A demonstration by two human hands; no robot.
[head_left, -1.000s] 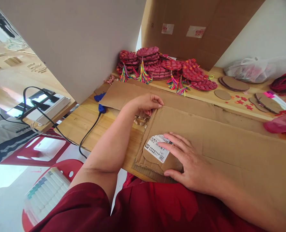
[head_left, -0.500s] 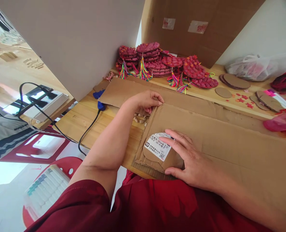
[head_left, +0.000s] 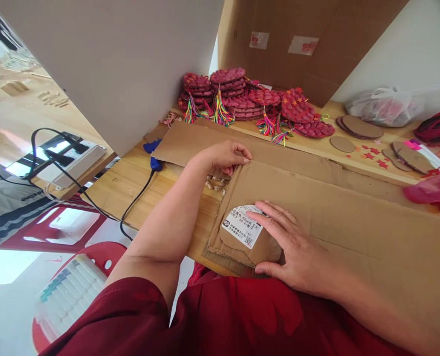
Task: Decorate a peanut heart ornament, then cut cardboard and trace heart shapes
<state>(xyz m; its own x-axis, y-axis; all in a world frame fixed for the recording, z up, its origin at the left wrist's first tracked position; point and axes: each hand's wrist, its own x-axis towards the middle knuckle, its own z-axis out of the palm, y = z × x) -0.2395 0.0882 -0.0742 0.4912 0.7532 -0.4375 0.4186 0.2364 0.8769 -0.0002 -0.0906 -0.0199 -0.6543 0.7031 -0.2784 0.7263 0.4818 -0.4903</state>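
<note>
A large brown cardboard sheet (head_left: pixel 353 222) lies on the wooden table. On its left end rests an oval cardboard piece (head_left: pixel 229 242) with a white printed label (head_left: pixel 244 228). My right hand (head_left: pixel 286 237) lies over the oval's right side, fingers spread. At the sheet's upper left corner, my left hand (head_left: pixel 229 157) pinches the edge between thumb and fingers. Another cardboard strip (head_left: pixel 182 141) extends behind that hand. Small shell-like pieces (head_left: pixel 215 184) show just below my left hand, partly hidden by it.
Stacked pink braided pieces (head_left: pixel 242 101) with colourful tassels line the back. A blue tool (head_left: pixel 155 154) with a black cord is left of the strip. Cardboard ovals (head_left: pixel 363 125), red stars (head_left: pixel 370 153), a plastic bag (head_left: pixel 386 106) and a pink cup (head_left: pixel 431 188) stand at the right.
The view has shifted very slightly. Both hands remain in nearly the same places; the labelled oval under my right hand has turned slightly.
</note>
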